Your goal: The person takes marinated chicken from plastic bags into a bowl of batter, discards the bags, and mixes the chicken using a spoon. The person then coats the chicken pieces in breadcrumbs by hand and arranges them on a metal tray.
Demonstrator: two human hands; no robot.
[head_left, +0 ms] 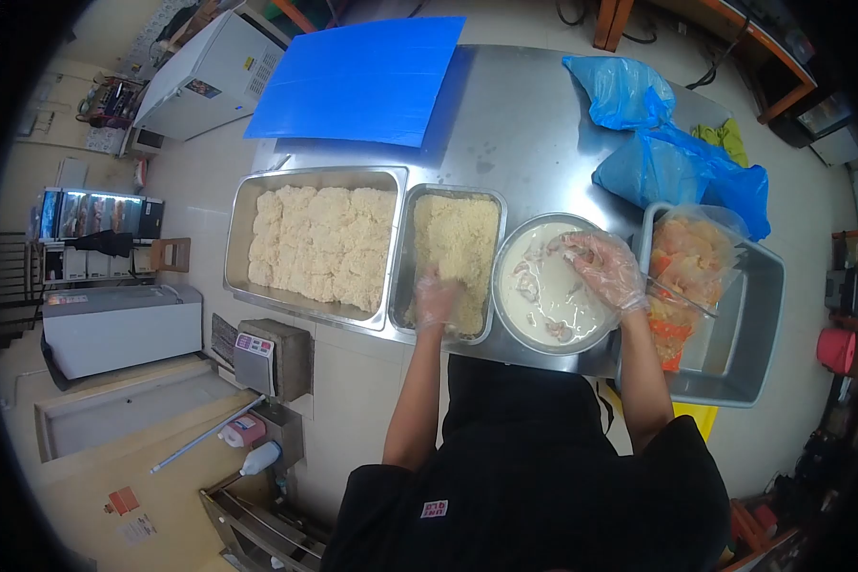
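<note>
My left hand (436, 297), in a clear plastic glove, is down in the crumbs (458, 229) of a narrow steel tray (497, 286). Motion smears its fingers, and whether they hold anything does not show. Over a round steel bowl (505, 319) of white batter (543, 315) is my right hand (608, 272), gloved too, its fingers bent together at the batter's surface. What lies in those fingers is too unclear to name. Pinkish raw meat pieces (558, 331) stick out of the batter. On the left, a larger steel tray (400, 205) holds rows of crumb-coated pieces (319, 243).
At right, a grey tub (767, 324) holds a clear bag of raw meat (686, 253). Blue plastic bags (629, 91) sit at the table's far right. A blue sheet (357, 81) covers the far left. A weighing scale (255, 357) stands left of the table.
</note>
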